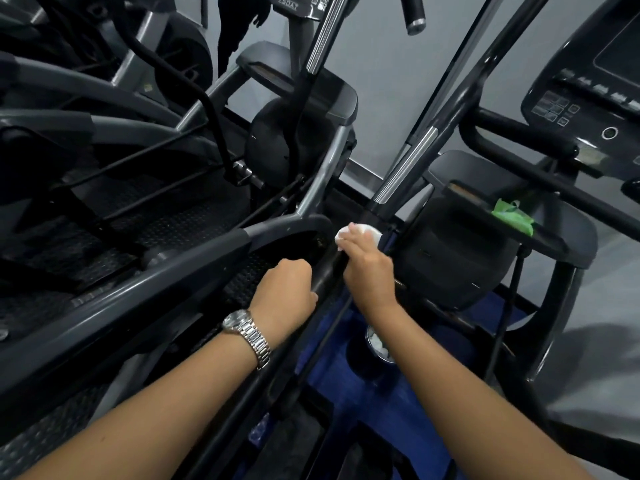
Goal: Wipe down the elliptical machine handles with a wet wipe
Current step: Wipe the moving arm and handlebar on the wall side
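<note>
A long black elliptical handle bar [327, 271] runs from the bottom middle up to a silver sleeve [405, 169]. My right hand [369, 268] wraps a white wet wipe [346, 232] around this bar just below the sleeve. My left hand [285, 289], with a metal watch on its wrist, grips the same bar a little lower, fingers curled round it. The underside of both grips is hidden.
A green wipe packet [512, 216] lies on the machine's dark tray [554, 237] at the right. The console [588, 98] sits upper right. A second elliptical [104, 168] crowds the left side. Blue floor mat [398, 393] shows below.
</note>
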`<control>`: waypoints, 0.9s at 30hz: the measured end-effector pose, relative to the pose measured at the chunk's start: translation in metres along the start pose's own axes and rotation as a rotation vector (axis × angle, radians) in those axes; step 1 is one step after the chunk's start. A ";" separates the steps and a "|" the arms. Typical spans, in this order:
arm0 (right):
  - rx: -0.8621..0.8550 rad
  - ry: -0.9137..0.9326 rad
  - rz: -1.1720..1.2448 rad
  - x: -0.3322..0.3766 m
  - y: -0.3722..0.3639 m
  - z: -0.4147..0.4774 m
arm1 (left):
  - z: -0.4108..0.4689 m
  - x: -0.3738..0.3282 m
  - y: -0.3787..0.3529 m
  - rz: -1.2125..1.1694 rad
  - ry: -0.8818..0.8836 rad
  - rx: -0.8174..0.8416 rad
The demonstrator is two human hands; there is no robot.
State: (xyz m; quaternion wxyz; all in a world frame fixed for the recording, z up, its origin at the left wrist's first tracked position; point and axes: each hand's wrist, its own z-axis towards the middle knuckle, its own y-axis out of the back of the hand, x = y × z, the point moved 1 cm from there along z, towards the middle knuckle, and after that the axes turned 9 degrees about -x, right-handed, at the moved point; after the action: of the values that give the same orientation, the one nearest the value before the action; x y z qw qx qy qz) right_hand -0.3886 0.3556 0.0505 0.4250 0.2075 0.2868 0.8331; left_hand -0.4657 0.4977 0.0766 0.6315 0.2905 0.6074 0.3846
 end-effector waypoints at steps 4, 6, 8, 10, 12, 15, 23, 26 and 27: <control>0.008 0.162 0.083 -0.007 0.003 -0.022 | 0.011 -0.003 -0.011 -0.052 0.012 -0.011; -0.093 0.082 0.087 -0.022 0.004 -0.006 | 0.020 -0.006 -0.018 -0.086 0.011 -0.026; -0.185 -0.092 0.151 -0.028 0.002 0.007 | 0.030 -0.010 -0.023 -0.126 0.004 -0.049; -0.214 -0.203 0.230 -0.020 -0.003 0.003 | 0.039 -0.015 -0.027 -0.150 -0.004 -0.065; -0.220 -0.220 0.289 -0.011 -0.008 -0.013 | 0.045 -0.019 -0.028 -0.143 -0.011 -0.082; -0.292 -0.266 0.346 -0.013 -0.010 -0.018 | 0.050 -0.018 -0.031 -0.129 -0.007 -0.083; -0.392 -0.601 0.440 0.005 -0.010 -0.025 | 0.052 -0.020 -0.033 -0.104 -0.011 -0.092; -0.448 -0.736 0.474 0.000 -0.008 -0.012 | 0.052 -0.020 -0.032 -0.109 -0.006 -0.095; -0.478 -0.807 0.489 -0.001 -0.007 -0.006 | 0.053 -0.019 -0.032 -0.111 -0.004 -0.098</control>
State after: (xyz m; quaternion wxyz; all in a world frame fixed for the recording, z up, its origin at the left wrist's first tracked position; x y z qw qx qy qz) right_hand -0.3868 0.3561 0.0415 0.3301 0.4699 -0.1541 0.8040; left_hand -0.4087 0.4696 0.0651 0.6665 0.2261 0.6017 0.3777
